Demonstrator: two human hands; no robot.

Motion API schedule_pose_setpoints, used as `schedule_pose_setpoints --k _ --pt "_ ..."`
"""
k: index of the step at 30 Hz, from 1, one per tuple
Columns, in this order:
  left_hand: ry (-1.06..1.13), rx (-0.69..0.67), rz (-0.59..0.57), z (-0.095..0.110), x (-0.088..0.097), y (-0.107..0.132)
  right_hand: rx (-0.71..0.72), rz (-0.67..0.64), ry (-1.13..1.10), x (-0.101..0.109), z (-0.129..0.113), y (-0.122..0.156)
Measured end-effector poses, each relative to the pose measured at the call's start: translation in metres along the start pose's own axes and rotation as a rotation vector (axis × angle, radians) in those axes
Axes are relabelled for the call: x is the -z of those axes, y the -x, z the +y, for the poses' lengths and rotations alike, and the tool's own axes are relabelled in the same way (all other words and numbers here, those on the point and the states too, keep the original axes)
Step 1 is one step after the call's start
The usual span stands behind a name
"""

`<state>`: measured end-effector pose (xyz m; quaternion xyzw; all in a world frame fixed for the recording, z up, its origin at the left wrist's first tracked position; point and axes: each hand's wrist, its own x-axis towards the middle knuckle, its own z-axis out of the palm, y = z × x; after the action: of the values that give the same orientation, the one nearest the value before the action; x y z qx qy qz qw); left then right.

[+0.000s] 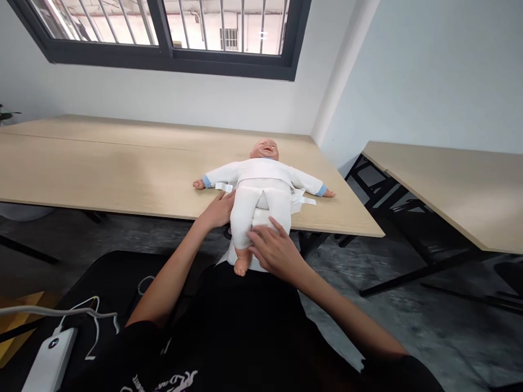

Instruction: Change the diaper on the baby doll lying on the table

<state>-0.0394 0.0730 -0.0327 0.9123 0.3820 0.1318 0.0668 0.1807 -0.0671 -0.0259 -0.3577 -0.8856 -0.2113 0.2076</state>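
A baby doll (263, 170) in white clothes with blue cuffs lies on its back at the table's front edge, arms spread, legs toward me. A white diaper (297, 202) is spread under its hips, with tape tabs sticking out on both sides. Its white front part shows between and below the legs. My left hand (220, 210) lies against the doll's hip on the left, fingers stretched out, their tips partly hidden. Over the lower legs, my right hand (275, 247) has its fingers apart and touches the doll's left-side leg. The other foot is hidden behind this hand.
The doll lies on a light wooden table (134, 163) below a barred window (171, 60). A second table (457, 185) stands to the right. On a black chair (122, 272) at the lower left rest a white power bank (51, 359) and cables.
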Motion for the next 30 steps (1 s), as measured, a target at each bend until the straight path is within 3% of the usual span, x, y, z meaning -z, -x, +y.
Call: schedule_pose_setpoints --k 5,8,11,14,16,20,25,27,30 --pt "-0.072 0.122 0.017 0.015 0.002 0.006 -0.039 -0.004 0.110 0.006 0.017 0.042" --pt "-0.029 0.123 0.074 0.021 0.000 0.010 -0.089 0.006 0.127 0.014 0.033 0.057" --pt "0.094 0.107 0.278 0.022 -0.004 0.015 -0.078 0.023 0.135 0.011 0.036 0.069" --pt "0.265 0.154 0.541 0.023 -0.008 0.023 -0.078 0.060 0.173 -0.008 0.021 0.077" --pt "0.340 0.163 0.627 0.026 -0.010 0.028 -0.099 0.081 0.201 -0.023 0.007 0.080" --pt "0.433 0.226 0.636 0.046 -0.010 0.034 -0.068 0.076 0.207 -0.045 -0.011 0.078" --pt "0.523 0.323 0.637 0.086 -0.015 0.032 -0.033 0.076 0.010 -0.052 -0.006 0.067" --pt "0.579 0.330 0.659 0.089 -0.014 0.030 -0.020 0.072 -0.152 -0.049 0.002 0.061" --pt "0.777 0.320 0.607 0.076 -0.005 0.030 -0.023 0.023 -0.458 -0.030 0.017 0.043"
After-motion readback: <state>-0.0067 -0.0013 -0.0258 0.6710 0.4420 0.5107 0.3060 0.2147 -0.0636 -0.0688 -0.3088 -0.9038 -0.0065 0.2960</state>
